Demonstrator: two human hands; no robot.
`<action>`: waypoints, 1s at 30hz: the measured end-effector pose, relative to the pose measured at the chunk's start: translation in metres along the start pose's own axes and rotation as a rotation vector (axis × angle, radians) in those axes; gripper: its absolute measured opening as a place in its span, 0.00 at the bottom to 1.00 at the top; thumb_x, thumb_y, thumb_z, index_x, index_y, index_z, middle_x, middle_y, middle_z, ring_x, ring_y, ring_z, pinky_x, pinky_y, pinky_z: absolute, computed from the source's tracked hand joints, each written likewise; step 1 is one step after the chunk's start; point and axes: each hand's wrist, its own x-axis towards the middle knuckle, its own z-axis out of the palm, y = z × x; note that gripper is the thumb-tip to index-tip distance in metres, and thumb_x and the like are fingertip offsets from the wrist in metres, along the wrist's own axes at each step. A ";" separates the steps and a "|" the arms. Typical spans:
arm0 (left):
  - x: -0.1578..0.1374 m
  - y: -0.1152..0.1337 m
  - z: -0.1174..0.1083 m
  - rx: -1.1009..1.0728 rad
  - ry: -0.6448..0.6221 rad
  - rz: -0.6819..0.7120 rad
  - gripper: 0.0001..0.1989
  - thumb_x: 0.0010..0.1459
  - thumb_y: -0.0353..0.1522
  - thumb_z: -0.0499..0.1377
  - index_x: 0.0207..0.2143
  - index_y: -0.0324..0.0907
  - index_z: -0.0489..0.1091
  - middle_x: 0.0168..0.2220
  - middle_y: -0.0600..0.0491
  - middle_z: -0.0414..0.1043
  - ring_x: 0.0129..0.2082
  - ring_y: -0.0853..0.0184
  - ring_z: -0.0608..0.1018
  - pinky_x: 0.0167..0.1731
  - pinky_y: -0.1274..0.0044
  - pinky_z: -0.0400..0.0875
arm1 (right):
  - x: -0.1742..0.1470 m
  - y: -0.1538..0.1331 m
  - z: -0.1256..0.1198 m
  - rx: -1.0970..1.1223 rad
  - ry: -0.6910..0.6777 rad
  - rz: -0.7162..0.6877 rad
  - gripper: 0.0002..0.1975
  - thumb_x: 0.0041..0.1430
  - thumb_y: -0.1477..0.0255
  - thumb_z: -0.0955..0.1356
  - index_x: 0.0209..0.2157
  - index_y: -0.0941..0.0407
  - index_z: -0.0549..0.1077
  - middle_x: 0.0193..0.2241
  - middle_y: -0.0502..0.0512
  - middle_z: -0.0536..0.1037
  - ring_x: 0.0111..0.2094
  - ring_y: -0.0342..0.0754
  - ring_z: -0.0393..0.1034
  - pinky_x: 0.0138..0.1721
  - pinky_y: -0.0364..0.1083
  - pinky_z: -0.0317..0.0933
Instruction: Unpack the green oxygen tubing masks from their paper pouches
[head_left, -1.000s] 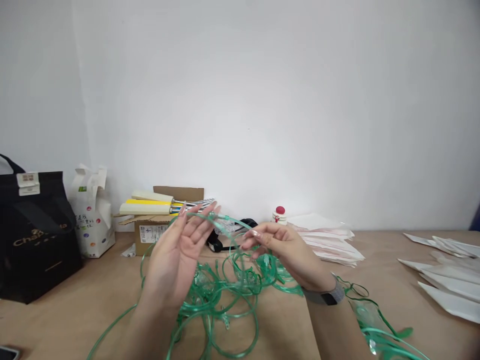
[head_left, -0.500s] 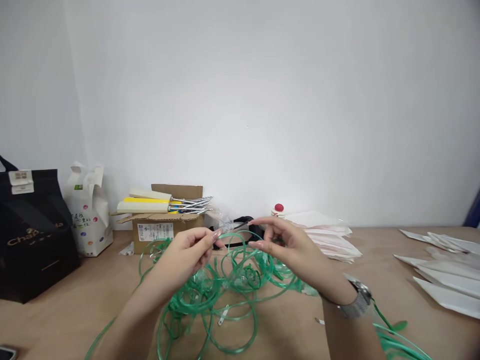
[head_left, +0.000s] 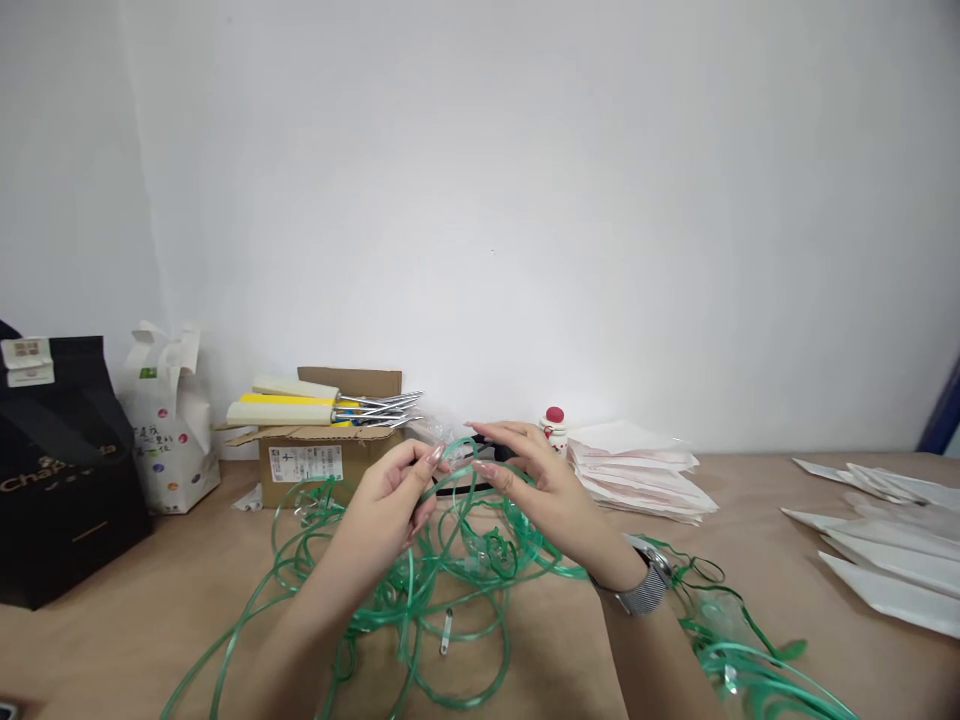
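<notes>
Brown table (head_left: 559,640); green tubing (head_left: 460,442) between hands (head_left: 386,495)

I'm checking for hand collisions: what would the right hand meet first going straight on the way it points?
The right hand would probably meet the green tubing loop first, with the left hand beyond it in the picture, though depth is unclear.

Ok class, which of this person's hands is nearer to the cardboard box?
The left hand. It appears in front of the right end of the cardboard box, while the right hand is farther off, to the right of the left hand.
</notes>
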 end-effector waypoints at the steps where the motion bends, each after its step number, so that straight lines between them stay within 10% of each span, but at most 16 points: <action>1: 0.000 0.001 -0.002 -0.005 -0.022 0.002 0.19 0.50 0.50 0.56 0.29 0.42 0.62 0.10 0.66 0.50 0.09 0.80 0.49 0.08 0.86 0.44 | 0.000 0.000 0.000 0.015 0.008 -0.021 0.18 0.57 0.64 0.66 0.50 0.48 0.69 0.51 0.55 0.66 0.53 0.49 0.59 0.53 0.51 0.57; 18: -0.011 0.011 -0.018 0.443 -0.131 0.120 0.14 0.56 0.42 0.53 0.26 0.41 0.65 0.21 0.60 0.57 0.22 0.73 0.59 0.21 0.82 0.53 | -0.002 -0.010 -0.002 0.676 -0.253 0.375 0.08 0.43 0.70 0.74 0.24 0.59 0.74 0.24 0.49 0.75 0.28 0.40 0.67 0.33 0.42 0.58; 25: -0.007 0.006 -0.030 0.477 -0.092 -0.001 0.17 0.56 0.45 0.51 0.23 0.43 0.59 0.15 0.62 0.55 0.15 0.75 0.58 0.15 0.82 0.53 | 0.002 -0.008 -0.009 0.628 0.242 0.219 0.10 0.44 0.66 0.74 0.23 0.58 0.73 0.23 0.49 0.73 0.28 0.41 0.66 0.34 0.42 0.60; 30: -0.003 0.005 -0.045 0.165 -0.068 0.046 0.17 0.57 0.44 0.53 0.23 0.41 0.60 0.17 0.62 0.58 0.14 0.77 0.58 0.15 0.84 0.54 | 0.001 -0.006 -0.037 0.646 0.459 0.189 0.10 0.46 0.66 0.73 0.25 0.58 0.73 0.10 0.38 0.52 0.13 0.33 0.42 0.13 0.37 0.40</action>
